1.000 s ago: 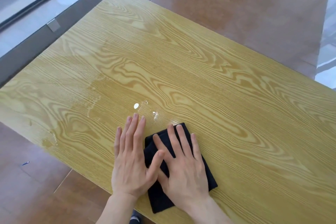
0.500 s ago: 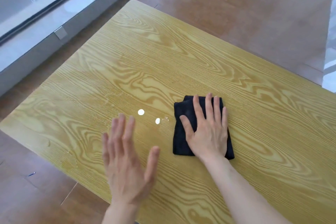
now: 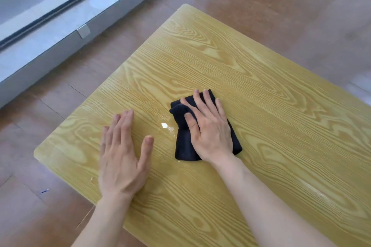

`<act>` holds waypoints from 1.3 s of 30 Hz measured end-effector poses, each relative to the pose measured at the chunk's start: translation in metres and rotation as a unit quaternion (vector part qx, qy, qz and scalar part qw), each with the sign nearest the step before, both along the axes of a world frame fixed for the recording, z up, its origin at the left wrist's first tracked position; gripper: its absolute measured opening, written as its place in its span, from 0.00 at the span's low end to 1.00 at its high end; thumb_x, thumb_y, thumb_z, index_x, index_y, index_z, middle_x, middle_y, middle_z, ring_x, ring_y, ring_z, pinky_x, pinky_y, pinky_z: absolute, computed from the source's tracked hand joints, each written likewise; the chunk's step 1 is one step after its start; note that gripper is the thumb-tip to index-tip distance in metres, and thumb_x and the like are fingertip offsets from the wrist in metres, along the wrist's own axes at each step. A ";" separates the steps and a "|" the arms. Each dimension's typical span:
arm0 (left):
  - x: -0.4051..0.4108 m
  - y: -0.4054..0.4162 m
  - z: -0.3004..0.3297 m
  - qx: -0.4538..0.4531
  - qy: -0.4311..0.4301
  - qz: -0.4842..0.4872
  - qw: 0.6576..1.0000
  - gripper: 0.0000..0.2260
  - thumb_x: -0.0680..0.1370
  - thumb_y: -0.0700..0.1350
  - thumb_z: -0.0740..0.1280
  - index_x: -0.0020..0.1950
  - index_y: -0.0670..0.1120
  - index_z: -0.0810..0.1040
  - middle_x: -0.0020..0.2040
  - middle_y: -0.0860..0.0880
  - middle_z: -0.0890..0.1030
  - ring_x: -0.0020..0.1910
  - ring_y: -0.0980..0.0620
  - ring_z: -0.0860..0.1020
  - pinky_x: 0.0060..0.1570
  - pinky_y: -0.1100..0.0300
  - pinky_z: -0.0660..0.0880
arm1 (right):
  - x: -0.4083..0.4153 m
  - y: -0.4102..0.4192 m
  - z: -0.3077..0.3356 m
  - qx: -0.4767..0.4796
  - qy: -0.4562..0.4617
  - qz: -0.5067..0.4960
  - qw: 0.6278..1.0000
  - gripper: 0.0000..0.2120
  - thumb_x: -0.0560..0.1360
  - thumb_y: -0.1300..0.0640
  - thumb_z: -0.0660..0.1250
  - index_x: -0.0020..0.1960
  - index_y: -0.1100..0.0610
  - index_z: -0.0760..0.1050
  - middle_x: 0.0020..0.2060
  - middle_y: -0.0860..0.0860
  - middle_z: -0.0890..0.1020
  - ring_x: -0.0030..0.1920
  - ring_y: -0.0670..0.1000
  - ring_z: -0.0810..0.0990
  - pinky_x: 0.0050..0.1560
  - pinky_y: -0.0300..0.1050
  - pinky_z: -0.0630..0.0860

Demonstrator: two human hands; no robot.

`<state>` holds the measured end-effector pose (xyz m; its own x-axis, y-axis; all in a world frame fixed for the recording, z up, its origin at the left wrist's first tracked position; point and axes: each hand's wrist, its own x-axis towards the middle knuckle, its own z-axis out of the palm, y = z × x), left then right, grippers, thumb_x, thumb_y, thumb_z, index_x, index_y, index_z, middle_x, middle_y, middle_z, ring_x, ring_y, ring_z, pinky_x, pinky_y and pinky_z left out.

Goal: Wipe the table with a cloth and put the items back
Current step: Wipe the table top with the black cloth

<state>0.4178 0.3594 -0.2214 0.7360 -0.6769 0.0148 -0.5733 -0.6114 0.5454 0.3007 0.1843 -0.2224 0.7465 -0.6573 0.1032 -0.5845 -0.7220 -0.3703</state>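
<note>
A folded black cloth (image 3: 183, 146) lies on the yellow wood-grain table (image 3: 261, 106), near its middle. My right hand (image 3: 208, 128) presses flat on the cloth, fingers spread and pointing away from me, covering most of it; the cloth's far left corner is bunched up. My left hand (image 3: 122, 152) rests flat on the bare tabletop to the left of the cloth, fingers together, thumb out, holding nothing. A small wet shiny patch (image 3: 166, 127) sits on the table between my two hands, touching the cloth's left edge.
The table's left edge and near-left corner (image 3: 38, 152) are close to my left hand. Brown tiled floor (image 3: 60, 96) surrounds the table. A grey ledge and window (image 3: 60, 16) run along the upper left. A small blue object (image 3: 44, 191) lies on the floor.
My right hand slid the cloth away from me and to the right, from the near edge toward the table's middle. My left hand came off the cloth and settled flat on the bare table.
</note>
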 end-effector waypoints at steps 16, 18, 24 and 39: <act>0.004 0.000 -0.007 -0.020 0.011 0.010 1.000 0.33 0.80 0.67 0.45 0.81 0.52 0.56 0.81 0.51 0.63 0.82 0.55 0.51 0.80 0.49 0.48 | 0.011 0.095 -0.001 -0.017 0.138 0.106 0.985 0.31 0.80 0.33 0.49 0.81 0.39 0.49 0.83 0.57 0.41 0.82 0.58 0.36 0.79 0.65 0.47; 0.009 0.002 -0.007 -0.009 0.005 0.013 1.000 0.33 0.80 0.68 0.45 0.81 0.52 0.56 0.81 0.51 0.63 0.82 0.55 0.51 0.80 0.49 0.48 | 0.001 0.102 -0.001 -0.008 0.135 0.104 0.985 0.31 0.80 0.31 0.49 0.80 0.37 0.50 0.83 0.55 0.43 0.82 0.56 0.37 0.79 0.65 0.48; 0.001 0.004 -0.003 0.019 -0.005 0.005 1.000 0.34 0.80 0.68 0.45 0.82 0.53 0.56 0.82 0.50 0.60 0.82 0.54 0.50 0.80 0.48 0.49 | -0.061 0.084 0.001 -0.015 0.151 -0.009 0.988 0.32 0.79 0.28 0.50 0.80 0.36 0.52 0.83 0.52 0.47 0.83 0.55 0.42 0.79 0.65 0.50; 0.000 -0.003 -0.003 -0.002 0.011 0.008 1.000 0.33 0.80 0.67 0.46 0.81 0.51 0.58 0.82 0.50 0.60 0.82 0.55 0.50 0.80 0.48 0.48 | -0.001 0.025 -0.001 -0.021 0.161 -0.241 0.957 0.37 0.78 0.28 0.45 0.82 0.43 0.48 0.82 0.60 0.48 0.82 0.63 0.43 0.78 0.68 0.47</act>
<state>0.4178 0.3566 -0.2240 0.7466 -0.6653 0.0012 -0.5514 -0.6178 0.5606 0.2999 0.2097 -0.2238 0.3546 -0.9338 -0.0469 -0.9325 -0.3496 -0.0907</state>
